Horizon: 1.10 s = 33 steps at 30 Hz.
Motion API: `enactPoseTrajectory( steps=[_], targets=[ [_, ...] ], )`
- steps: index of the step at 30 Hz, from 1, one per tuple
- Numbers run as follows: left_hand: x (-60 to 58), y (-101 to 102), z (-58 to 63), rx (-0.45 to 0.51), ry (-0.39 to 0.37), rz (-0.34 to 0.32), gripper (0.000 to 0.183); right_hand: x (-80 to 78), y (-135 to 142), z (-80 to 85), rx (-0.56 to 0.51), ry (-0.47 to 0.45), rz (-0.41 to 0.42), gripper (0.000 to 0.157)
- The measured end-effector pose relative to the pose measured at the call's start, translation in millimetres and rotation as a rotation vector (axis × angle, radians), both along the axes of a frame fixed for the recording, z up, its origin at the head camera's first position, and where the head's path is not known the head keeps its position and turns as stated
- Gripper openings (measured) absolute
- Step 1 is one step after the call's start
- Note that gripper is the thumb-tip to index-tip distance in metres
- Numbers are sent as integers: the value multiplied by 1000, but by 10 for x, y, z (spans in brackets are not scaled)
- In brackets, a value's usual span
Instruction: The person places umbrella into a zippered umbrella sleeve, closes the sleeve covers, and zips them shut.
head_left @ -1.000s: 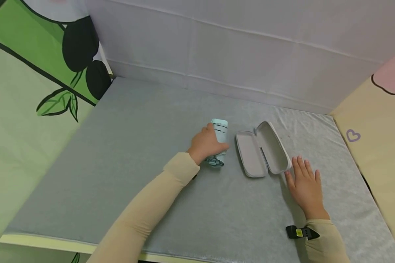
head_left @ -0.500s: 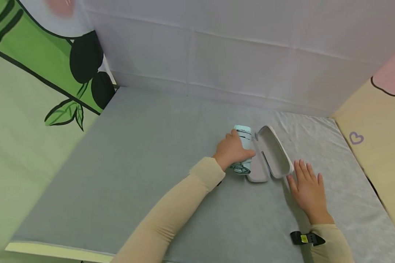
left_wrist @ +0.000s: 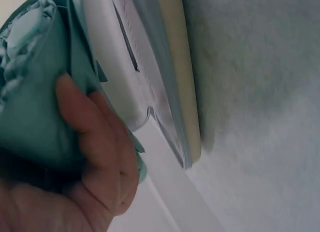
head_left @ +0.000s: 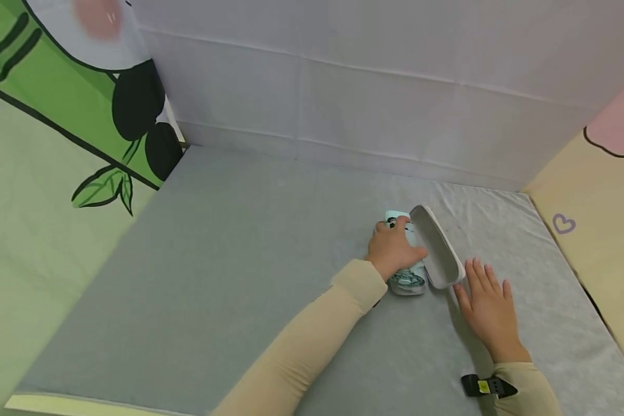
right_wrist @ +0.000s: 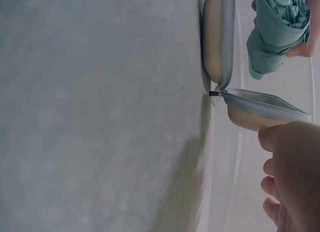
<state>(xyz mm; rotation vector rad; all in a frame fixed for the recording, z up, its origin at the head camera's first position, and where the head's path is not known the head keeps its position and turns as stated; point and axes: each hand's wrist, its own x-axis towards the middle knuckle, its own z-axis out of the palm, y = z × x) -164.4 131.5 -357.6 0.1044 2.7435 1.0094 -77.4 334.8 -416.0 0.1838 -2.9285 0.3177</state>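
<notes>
My left hand (head_left: 393,249) grips a folded compact umbrella (head_left: 408,278) in light teal fabric, thumb on one side and fingers on the other. In the left wrist view the fingers (left_wrist: 102,142) curl against the bunched fabric (left_wrist: 35,112). The umbrella lies over the left half of an open zippered case (head_left: 438,249) and hides most of that half. From the right wrist view, the umbrella (right_wrist: 275,40) appears close over the case's flat half. My right hand (head_left: 491,312) rests with straight fingers beside the raised right half, its thumb at the case's outer wall (right_wrist: 250,119).
A grey cloth covers the table (head_left: 239,277). A pale fabric wall (head_left: 343,104) rises along the back edge, with printed panels at left and right (head_left: 603,242). A black wrist strap (head_left: 489,386) sits on the right sleeve.
My left hand has carried the umbrella rightward from the bare cloth to over the case's left half. My right hand has stayed at the case. The head view has shifted slightly.
</notes>
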Motion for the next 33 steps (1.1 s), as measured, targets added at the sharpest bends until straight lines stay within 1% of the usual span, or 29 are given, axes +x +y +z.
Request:
enactPoseTrajectory(
  steps=[2,8,12,18,22,25,27,29,31,33],
  targets=[
    [11,41,-26,9,1,15,70,-4,-4,-4,1,2,0,58],
    [54,207,-91,10,-23,36,73,12,25,8,4,-1,-10,58],
    [61,284,-117,3,-34,51,74,16,37,22,8,4,-14,58],
    [29,321,-190,-27,-59,79,80,-14,17,-3,18,23,0,58],
    [11,327,-255,-34,-69,80,88,-14,4,-6,16,26,1,58],
    [-10,334,-284,-33,-81,81,90,-13,6,-4,10,24,-4,58],
    [-23,343,-291,-35,-105,85,90,-12,14,-7,10,22,-8,58],
    [-30,357,-290,-49,-132,84,91,-10,22,-12,12,22,-8,58],
    [-31,374,-284,-86,-149,75,92,-8,29,-17,16,23,-8,58],
    [-27,391,-272,-135,-149,66,91,-7,31,-21,19,30,-8,57]
  ],
)
